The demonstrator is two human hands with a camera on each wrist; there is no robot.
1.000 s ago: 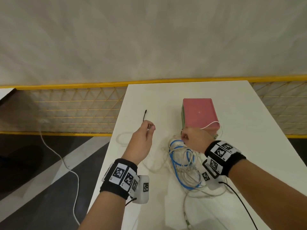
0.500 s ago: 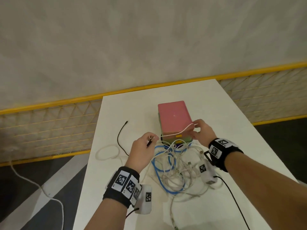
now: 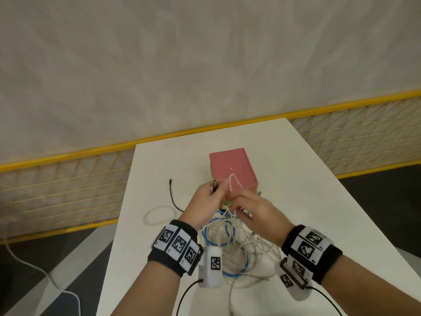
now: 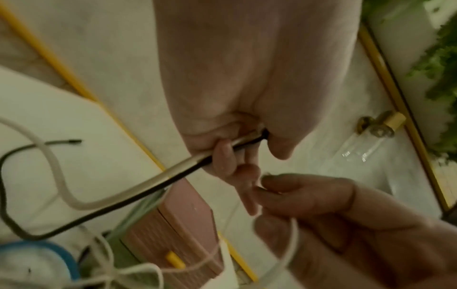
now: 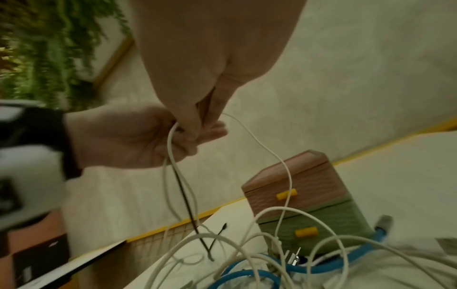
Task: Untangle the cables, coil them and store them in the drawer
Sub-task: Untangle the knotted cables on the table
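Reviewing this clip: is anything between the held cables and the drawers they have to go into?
Yes. Both drawers of the drawer box look closed, and white cable hangs across their fronts. The black cable in the left hand and the white strand pinched by the right hand still run into the tangled pile before the box.

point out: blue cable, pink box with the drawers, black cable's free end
blue cable (image 3: 227, 231): head view, on its upper loop in the tangle.
pink box (image 3: 231, 171): head view, on its top face.
black cable (image 3: 170, 180): head view, on the free plug end lying on the table.
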